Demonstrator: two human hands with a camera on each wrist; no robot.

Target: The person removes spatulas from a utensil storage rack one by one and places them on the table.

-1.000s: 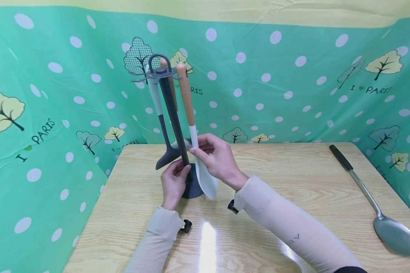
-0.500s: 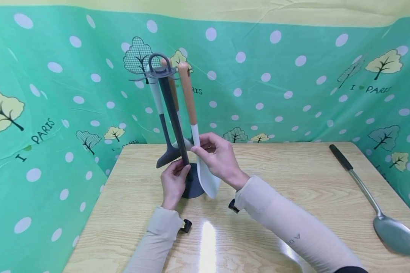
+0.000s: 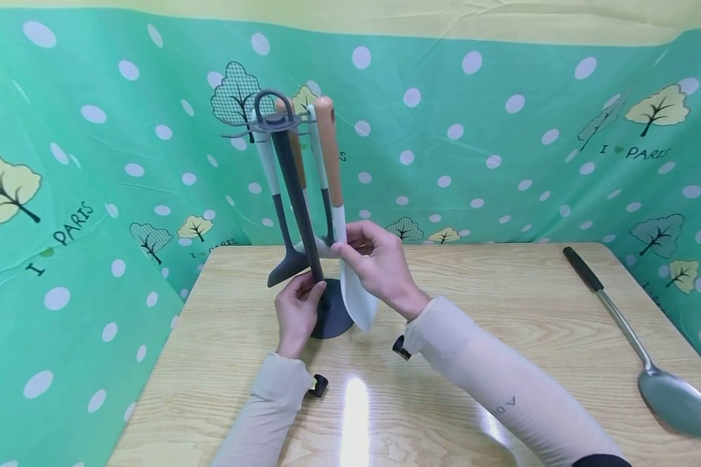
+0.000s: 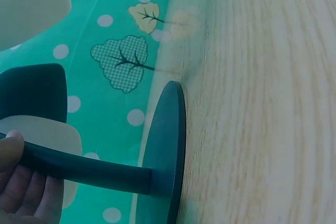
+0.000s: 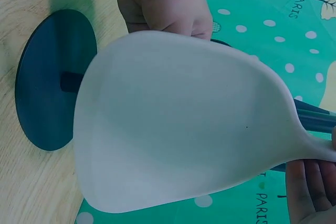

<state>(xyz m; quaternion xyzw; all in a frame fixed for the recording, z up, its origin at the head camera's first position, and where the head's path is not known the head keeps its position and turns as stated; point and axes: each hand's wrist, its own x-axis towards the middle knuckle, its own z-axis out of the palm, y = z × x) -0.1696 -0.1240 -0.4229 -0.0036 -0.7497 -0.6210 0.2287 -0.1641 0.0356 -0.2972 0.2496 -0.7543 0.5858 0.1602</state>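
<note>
A dark utensil stand with a ring of hooks on top stands on its round base. Low on its pole, my left hand grips it with thumb and fingers; the left wrist view shows that pole close up. My right hand pinches a white turner by its neck, blade down, wooden handle up beside the hooks. In the right wrist view the turner's blade hides part of the pole. A dark-headed utensil with a pale handle hangs at the stand's left.
Behind the pole hang a wooden-handled utensil and another with a pale green handle. A metal wok turner with a black grip lies along the wooden table's right side. A green patterned cloth surrounds the table.
My right hand has shifted slightly right and up with the white turner, so its handle end sits farther from the hook ring. The pale green handle behind now shows. My left hand stays put.
</note>
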